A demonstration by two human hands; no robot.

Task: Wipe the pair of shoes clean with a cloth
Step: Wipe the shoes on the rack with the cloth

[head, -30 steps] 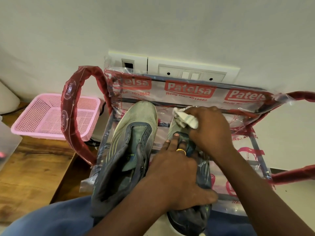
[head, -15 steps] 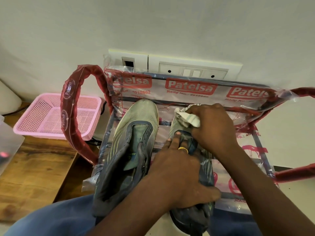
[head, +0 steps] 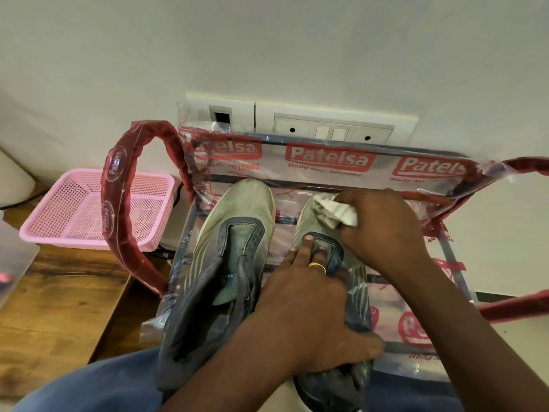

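Observation:
Two worn grey-green shoes with dark blue uppers lie side by side on a clear plastic bag with red "Patelsa" print (head: pixel 329 159). The left shoe (head: pixel 234 233) lies free, toe toward the wall. My left hand (head: pixel 309 310) holds the right shoe (head: pixel 356 295) down over its middle, fingers straight on the tongue and thumb round its right side. My right hand (head: pixel 383 224) grips a bunched white cloth (head: pixel 335 211) and presses it on that shoe's toe. Most of the right shoe is hidden under both hands.
A pink perforated basket (head: pixel 77 209) stands at the left on a wooden surface (head: pixel 59 307). The bag's red handle (head: pixel 118 203) loops up beside it. A white switch and socket plate (head: pixel 326 126) is on the wall just behind the bag. Blue trousers (head: pixel 98 385) show at the bottom.
My right hand with the cloth has shifted slightly back and forth over the right shoe's toe. My left hand keeps its hold on the shoe.

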